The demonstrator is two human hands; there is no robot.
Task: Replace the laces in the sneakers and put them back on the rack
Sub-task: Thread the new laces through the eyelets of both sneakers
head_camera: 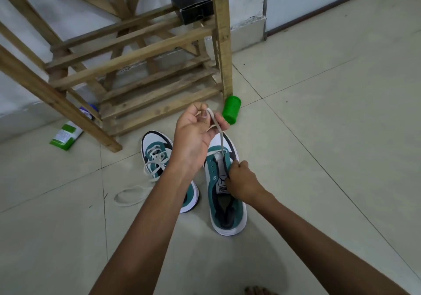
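Observation:
Two teal-and-white sneakers stand on the tiled floor in front of a wooden rack [136, 51]. The left sneaker [157, 155] is laced, with loose white lace ends [129, 195] trailing onto the floor. The right sneaker [222, 201] has mostly bare eyelets. My left hand [196, 133] is raised above its toe, pinching a white lace [219, 135] that runs taut down to the lowest eyelets. My right hand [239, 181] grips the right sneaker's upper edge beside the tongue.
A green plastic jar [232, 109] lies by the rack's right leg. A green-and-white packet [66, 136] lies on the floor at the left, near a blue-and-white item under the rack. A black box [192, 4] sits on an upper slat. Bare toes [259, 291] show at the bottom edge.

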